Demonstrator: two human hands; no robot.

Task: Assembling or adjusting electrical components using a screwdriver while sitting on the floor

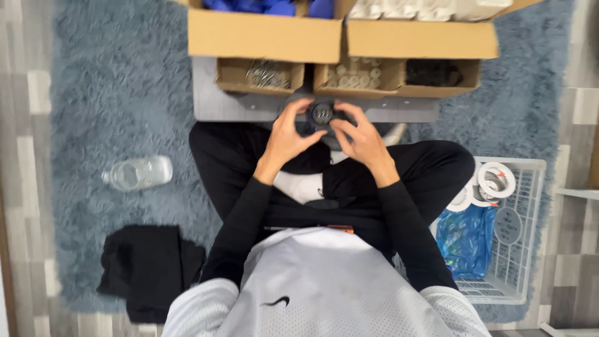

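Observation:
I sit cross-legged on a blue-grey rug and look down at my lap. Both hands meet over my knees around a small dark round part (pixel 322 114) with a shiny metal centre. My left hand (pixel 288 134) grips its left side with curled fingers. Opposite it, my right hand (pixel 359 136) pinches the right side with thumb and fingers. The part hovers just in front of a low grey table (pixel 212 103).
Small cardboard trays on the table hold metal rings (pixel 267 73), pale round caps (pixel 357 75) and dark pieces (pixel 435 72). Two bigger boxes (pixel 265 36) stand behind. A clear bottle (pixel 138 173) and black cloth (pixel 150 268) lie left; a white basket (pixel 527 237) with tape rolls and a blue bag sits right.

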